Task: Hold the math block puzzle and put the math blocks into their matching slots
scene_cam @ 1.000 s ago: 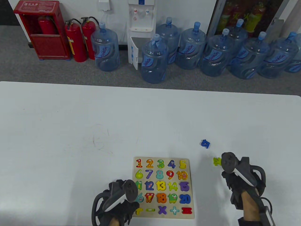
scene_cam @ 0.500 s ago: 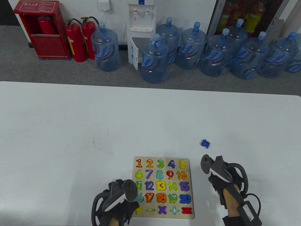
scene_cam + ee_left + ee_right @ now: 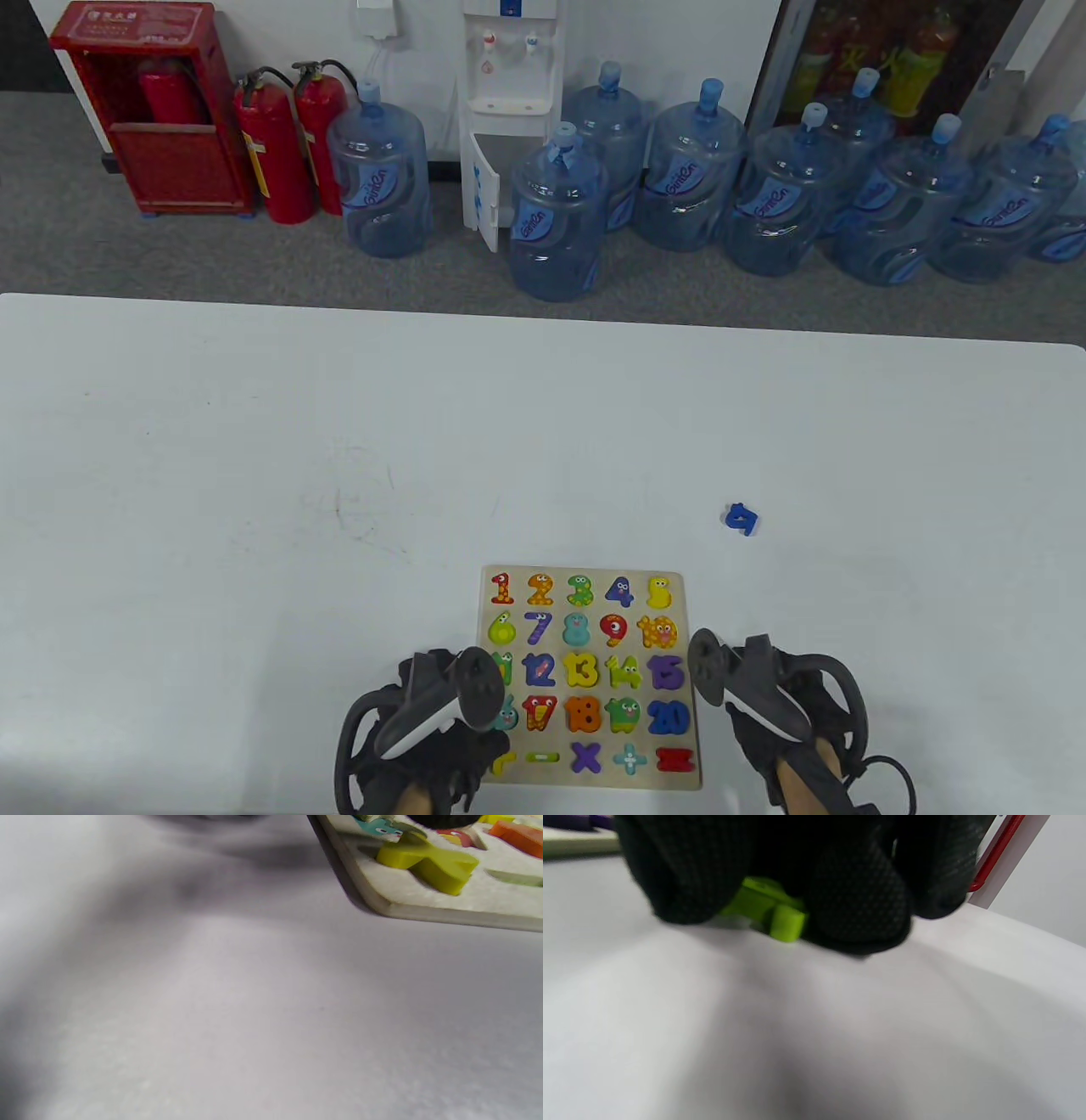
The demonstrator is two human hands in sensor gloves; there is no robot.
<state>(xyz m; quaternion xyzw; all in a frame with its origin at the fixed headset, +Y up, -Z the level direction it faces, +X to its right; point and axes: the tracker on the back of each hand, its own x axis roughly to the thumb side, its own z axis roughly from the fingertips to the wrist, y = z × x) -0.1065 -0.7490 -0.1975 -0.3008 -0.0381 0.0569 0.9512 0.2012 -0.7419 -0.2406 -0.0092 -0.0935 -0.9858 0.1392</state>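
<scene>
transport step in hand: right hand (image 3: 776, 700), fingers (image 3: 857, 899) closed around the small lime-green plastic number block (image 3: 770, 910), sits just right of the square wooden number puzzle board (image 3: 691, 768) at the table's near edge. left hand (image 3: 424, 730) rests on the board's near-left corner; its finger spread can't be told. next, i judge, align the block over its matching slot.

Puzzle board (image 3: 424, 906), pale, thick-edged: its rounded corner is lying flat on the white table (image 3: 212, 1018) and casting a dark shadow along its left edge. Yellow block (image 3: 426, 861): sitting in a slot nearest that corner, standing proud of the surface. Teal block (image 3: 377, 827), red block (image 3: 456, 836) and orange block (image 3: 519, 838): showing partly along the top edge. Dark rounded shape (image 3: 443, 818): intruding from above, too cropped to identify.
</scene>
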